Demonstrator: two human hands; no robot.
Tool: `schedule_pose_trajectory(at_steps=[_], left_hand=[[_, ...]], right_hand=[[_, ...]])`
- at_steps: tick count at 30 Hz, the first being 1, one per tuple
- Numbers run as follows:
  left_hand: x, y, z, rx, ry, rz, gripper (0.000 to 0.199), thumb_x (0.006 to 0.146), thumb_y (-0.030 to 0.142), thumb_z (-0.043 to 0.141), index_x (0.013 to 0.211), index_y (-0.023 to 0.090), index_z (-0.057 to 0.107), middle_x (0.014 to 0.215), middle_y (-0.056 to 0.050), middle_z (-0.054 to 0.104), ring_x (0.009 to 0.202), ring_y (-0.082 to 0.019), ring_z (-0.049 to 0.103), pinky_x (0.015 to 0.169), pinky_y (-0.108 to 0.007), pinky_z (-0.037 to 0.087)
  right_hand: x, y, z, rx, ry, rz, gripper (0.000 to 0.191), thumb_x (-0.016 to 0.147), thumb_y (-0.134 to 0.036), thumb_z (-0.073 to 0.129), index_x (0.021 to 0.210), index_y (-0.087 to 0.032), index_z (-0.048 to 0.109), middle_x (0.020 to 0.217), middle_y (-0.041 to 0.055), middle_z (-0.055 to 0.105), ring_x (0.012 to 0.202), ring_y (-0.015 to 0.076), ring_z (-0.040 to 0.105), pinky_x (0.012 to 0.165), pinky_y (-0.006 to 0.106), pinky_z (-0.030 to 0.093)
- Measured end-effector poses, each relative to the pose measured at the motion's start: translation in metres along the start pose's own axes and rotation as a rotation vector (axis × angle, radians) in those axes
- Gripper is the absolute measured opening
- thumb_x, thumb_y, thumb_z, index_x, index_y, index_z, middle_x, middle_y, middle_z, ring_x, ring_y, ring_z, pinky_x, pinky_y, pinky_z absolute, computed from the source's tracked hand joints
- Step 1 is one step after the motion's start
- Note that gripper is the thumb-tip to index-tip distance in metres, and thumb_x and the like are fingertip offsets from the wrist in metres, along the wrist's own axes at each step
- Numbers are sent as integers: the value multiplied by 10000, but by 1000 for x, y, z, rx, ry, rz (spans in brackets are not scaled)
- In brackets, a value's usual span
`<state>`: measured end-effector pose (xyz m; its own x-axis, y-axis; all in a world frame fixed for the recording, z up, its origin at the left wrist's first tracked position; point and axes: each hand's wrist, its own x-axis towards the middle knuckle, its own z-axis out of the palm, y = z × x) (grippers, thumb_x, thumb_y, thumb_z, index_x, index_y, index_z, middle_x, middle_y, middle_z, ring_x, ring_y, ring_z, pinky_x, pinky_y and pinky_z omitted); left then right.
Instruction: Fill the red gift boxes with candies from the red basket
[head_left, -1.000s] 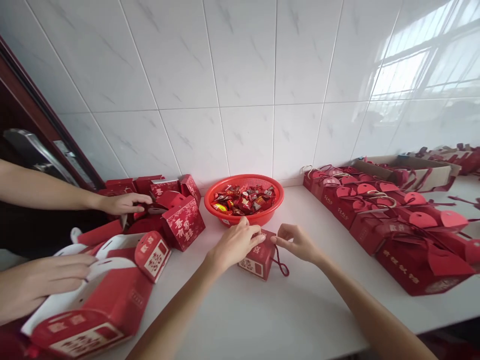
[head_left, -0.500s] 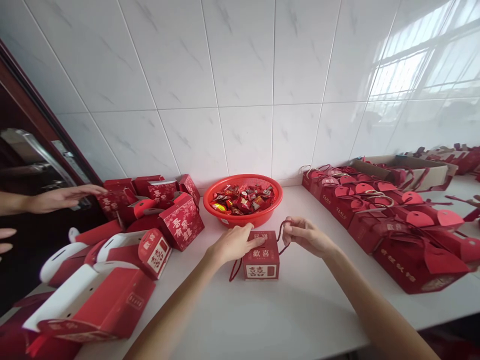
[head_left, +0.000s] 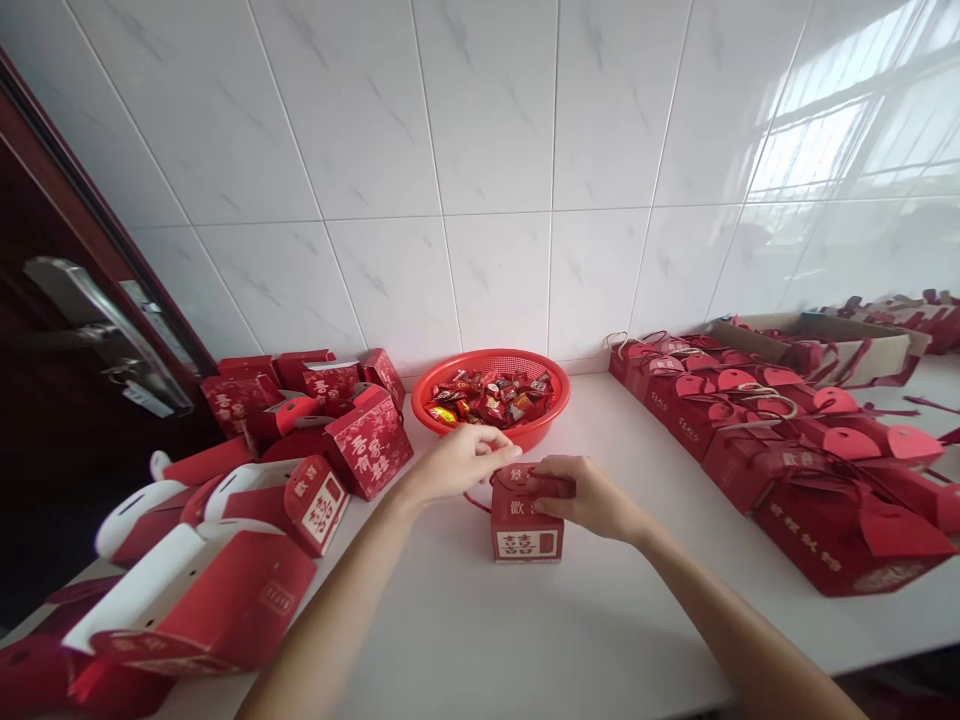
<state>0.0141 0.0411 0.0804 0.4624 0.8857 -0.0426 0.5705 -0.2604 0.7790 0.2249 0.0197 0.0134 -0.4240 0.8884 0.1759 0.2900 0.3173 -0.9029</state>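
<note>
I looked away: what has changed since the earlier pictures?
The small box has turned to face front. The right hand moved leftward onto its top, the left hand toward its far edge. Whether either grips the cord is unclear. A co-worker's hands left view. The red basket and boxes at right stayed put.

Box, red, upright on tabletop, between left hand and right hand, the latter touching its top. Cord, dark red, beside left hand. Basket of wrapped sweets, beyond left hand. Open boxes, left of that hand. Closed boxes, in rows, right of right hand.
</note>
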Motion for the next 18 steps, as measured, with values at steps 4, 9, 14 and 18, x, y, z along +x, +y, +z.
schedule_pose_trajectory(at_steps=[4,9,14,18], left_hand=[[-14,13,-12,-273,-37,107,442,859,527,634,1101,158,646,780,-27,705,835,-198,663,849,-345,494],[-30,26,-4,-307,-78,122,490,892,465,639,1295,191,588,1035,-73,737,1060,-238,661,964,-392,493],[-31,23,2,-316,-10,164,500,880,437,676,1322,227,574,1183,-73,701,1209,-251,618,1035,-386,499],[-30,21,8,-322,-1,202,519,883,420,677,1350,226,559,1296,-87,666,1229,-253,619,1045,-392,517]], right_hand=[[5,-18,-4,-137,35,21,115,706,-175,624,661,-175,519,652,-37,485,588,91,397,539,236,332],[14,-42,-8,-49,59,-64,137,755,-233,600,654,-171,531,591,-46,455,551,81,366,517,234,304],[14,-55,-14,36,37,-73,121,766,-234,624,689,-166,560,638,-28,524,610,107,479,568,241,391],[10,-56,-15,119,-30,-83,129,773,-272,663,835,-159,651,731,13,642,725,169,615,675,296,503]])
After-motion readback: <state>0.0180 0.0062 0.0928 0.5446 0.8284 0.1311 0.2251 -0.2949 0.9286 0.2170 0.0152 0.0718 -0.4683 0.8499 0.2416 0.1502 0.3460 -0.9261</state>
